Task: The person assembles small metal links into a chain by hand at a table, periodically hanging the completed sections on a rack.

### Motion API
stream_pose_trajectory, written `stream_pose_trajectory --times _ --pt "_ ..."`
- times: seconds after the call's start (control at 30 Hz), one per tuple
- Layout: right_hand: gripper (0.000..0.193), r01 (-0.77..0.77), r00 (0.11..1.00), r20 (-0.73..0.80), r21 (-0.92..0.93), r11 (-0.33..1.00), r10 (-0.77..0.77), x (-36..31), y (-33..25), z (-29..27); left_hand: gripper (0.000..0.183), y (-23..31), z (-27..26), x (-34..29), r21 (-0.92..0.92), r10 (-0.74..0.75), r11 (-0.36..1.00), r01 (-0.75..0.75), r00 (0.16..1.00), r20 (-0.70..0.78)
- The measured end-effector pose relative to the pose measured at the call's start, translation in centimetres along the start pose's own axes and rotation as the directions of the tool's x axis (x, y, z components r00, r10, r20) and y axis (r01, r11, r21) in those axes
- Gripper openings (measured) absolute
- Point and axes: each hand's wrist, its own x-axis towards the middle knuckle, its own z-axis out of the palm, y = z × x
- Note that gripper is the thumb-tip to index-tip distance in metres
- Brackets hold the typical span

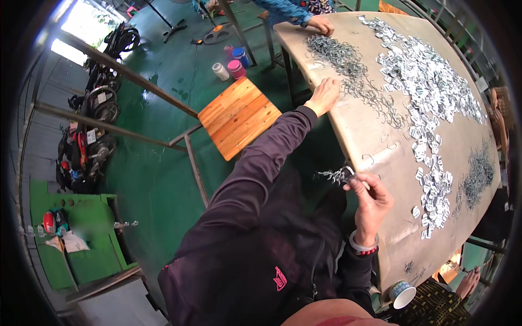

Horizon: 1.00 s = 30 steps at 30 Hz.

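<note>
My left hand (pixel 325 96) is at the table's left edge, beside a scattered pile of thin grey wire hooks (pixel 348 62). Its fingers are drawn together, and whatever is between them is too small to make out. Nearer to me, my right hand (pixel 371 198) pinches a bunch of small metal pieces (pixel 338 175), which sticks out to the left past the table edge. Beyond the hooks spreads a long heap of small white slotted buckles (pixel 429 81). A few loose hooks lie between my two hands.
The beige-topped table (pixel 391 179) carries another grey wire pile (pixel 478 171) at the right and a paper cup (pixel 402 294) at its near corner. Another person's hand (pixel 322 25) touches the far hooks. A wooden stool (pixel 239 117) stands left; bottles (pixel 236 69) are on the floor.
</note>
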Motion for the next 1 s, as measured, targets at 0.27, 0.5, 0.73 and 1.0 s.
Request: stream_pose_trajectory --times 0.27,0.5,0.73,1.0 --pt "0.013 -0.061 0.989 -0.138 -0.088 0.994 0.048 0.3 0.2 -0.2 0.014 14.0 -14.0 -5.5 -0.890 -0.221 0.372 0.266 0.956 0.193" --pt "0.018 0.041 0.988 -0.155 0.235 0.971 -0.005 -1.6 -0.1 -1.2 0.009 19.6 -16.4 -10.1 -0.739 0.045 0.674 -0.003 0.998 0.037" --pt "0.012 0.061 0.998 -0.006 0.231 0.971 -0.061 -2.9 -1.7 -1.2 0.012 21.3 -15.7 -11.8 -0.954 -0.050 0.276 0.112 0.993 0.102" --pt "0.032 -0.052 0.997 -0.072 -0.584 0.810 0.012 4.2 -2.3 -13.3 0.010 18.2 -23.3 -9.9 -0.947 -0.103 0.296 -0.127 0.981 -0.164"
